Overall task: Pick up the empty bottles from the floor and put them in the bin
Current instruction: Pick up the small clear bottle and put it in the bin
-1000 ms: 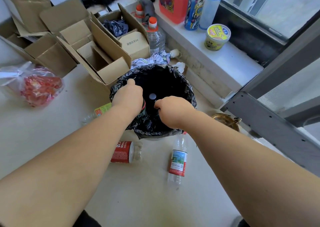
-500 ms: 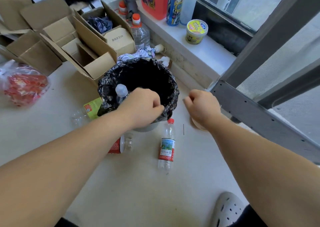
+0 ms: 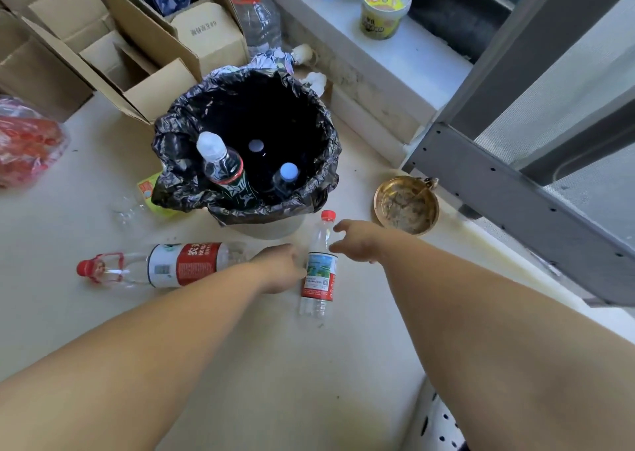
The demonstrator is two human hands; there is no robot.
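Observation:
The bin (image 3: 178, 179), lined with a black bag, stands on the floor with three bottles upright inside it; the tallest, a green-labelled bottle (image 3: 223, 172), leans at its near left. A small clear bottle with a red cap (image 3: 319, 268) lies on the floor just in front of the bin. A larger red-labelled bottle (image 3: 165, 265) lies to its left. My left hand (image 3: 280, 268) is low between these two, at the large bottle's base, holding nothing. My right hand (image 3: 357, 241), fingers apart, hovers right beside the small bottle's neck. A crushed bottle with a yellow-green label (image 3: 144, 196) lies left of the bin.
Open cardboard boxes (image 3: 137, 58) stand behind the bin, a large water jug (image 3: 257, 20) beside them. A brass dish (image 3: 405, 204) sits right of the bin by a grey metal frame (image 3: 515, 189). A red bag (image 3: 24, 141) lies far left. A noodle cup (image 3: 385, 7) is on the sill.
Both hands have left the bin's rim and dropped to the floor in front of it. The green-labelled bottle now stands in the bin. The camera has tilted down and closer.

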